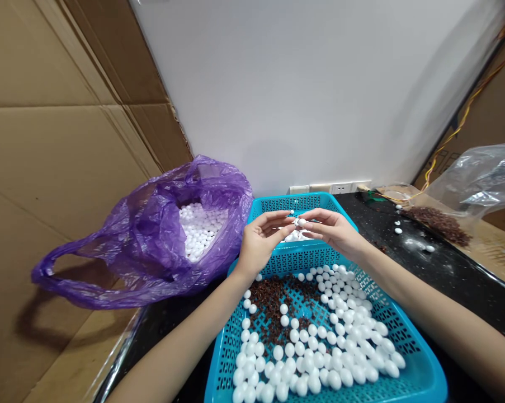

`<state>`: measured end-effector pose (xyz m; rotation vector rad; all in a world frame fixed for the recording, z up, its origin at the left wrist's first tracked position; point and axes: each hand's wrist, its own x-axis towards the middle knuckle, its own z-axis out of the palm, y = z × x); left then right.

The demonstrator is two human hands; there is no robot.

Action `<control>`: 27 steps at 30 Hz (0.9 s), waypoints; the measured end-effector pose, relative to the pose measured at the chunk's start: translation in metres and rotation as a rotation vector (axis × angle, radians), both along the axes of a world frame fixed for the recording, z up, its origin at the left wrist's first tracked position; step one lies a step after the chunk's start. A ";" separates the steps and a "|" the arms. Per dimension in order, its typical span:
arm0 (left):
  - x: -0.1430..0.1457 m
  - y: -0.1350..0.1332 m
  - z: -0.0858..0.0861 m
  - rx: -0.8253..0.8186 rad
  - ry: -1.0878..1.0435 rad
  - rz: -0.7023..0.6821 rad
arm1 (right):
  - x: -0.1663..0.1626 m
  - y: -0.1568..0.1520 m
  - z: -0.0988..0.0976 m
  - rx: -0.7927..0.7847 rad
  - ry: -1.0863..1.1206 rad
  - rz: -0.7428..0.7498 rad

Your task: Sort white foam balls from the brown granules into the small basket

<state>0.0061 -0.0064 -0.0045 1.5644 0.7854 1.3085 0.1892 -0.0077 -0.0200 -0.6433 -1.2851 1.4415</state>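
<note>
My left hand (263, 235) and my right hand (331, 229) meet above the far blue basket, fingertips almost touching. Between the right thumb and fingers sits a small white egg-shaped ball (301, 222). The left thumb and fingers pinch a small white piece right beside it, mostly covered by the fingertips. More white pieces (294, 235) lie in the far blue basket (260, 206) under the hands. In front of it, the near blue basket (424, 358) holds many white balls (353, 347) and a patch of dark brown bits (269, 308).
A purple plastic bag (151, 224) with many white balls (199, 229) stands at left against cardboard (67, 140). On the black countertop (386, 246) at right lie a few white pieces (398, 230), a brown heap (439, 224), and a clear bag (482, 173). Sockets (341, 189) line the wall.
</note>
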 end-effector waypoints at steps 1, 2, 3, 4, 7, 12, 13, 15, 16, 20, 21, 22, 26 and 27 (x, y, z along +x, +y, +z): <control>0.000 -0.001 -0.001 0.033 0.020 0.015 | 0.000 0.000 0.000 0.003 -0.008 -0.001; 0.000 -0.002 -0.001 0.065 0.042 0.031 | 0.001 0.000 0.000 0.007 -0.012 0.000; 0.001 -0.003 -0.002 0.092 0.064 0.047 | 0.001 0.000 -0.001 0.012 -0.014 0.003; 0.001 -0.004 -0.003 0.113 0.082 0.061 | 0.001 0.000 -0.001 0.016 -0.017 0.004; 0.001 -0.006 -0.003 0.138 0.089 0.094 | 0.001 0.000 -0.002 0.016 -0.040 -0.005; 0.001 -0.005 -0.003 0.135 0.072 0.104 | 0.001 0.000 -0.001 0.000 -0.066 -0.018; 0.001 -0.005 -0.003 0.136 0.071 0.102 | 0.000 -0.001 -0.001 -0.002 -0.067 -0.017; 0.001 -0.006 -0.003 0.138 0.065 0.099 | 0.000 -0.001 0.000 -0.007 -0.067 -0.014; 0.001 -0.006 -0.003 0.138 0.062 0.097 | 0.000 -0.001 0.001 -0.010 -0.067 -0.013; 0.001 -0.006 -0.004 0.136 0.074 0.102 | 0.000 -0.002 0.001 -0.011 -0.069 -0.014; 0.001 -0.006 -0.004 0.138 0.085 0.106 | 0.000 -0.002 0.000 -0.010 -0.072 -0.016; 0.001 -0.006 -0.004 0.141 0.096 0.110 | 0.000 -0.002 0.000 -0.008 -0.075 -0.018; 0.000 -0.006 -0.004 0.162 0.121 0.119 | 0.000 -0.001 -0.001 0.003 -0.082 -0.021; 0.000 -0.006 -0.004 0.165 0.121 0.121 | 0.000 -0.001 -0.002 0.005 -0.084 -0.023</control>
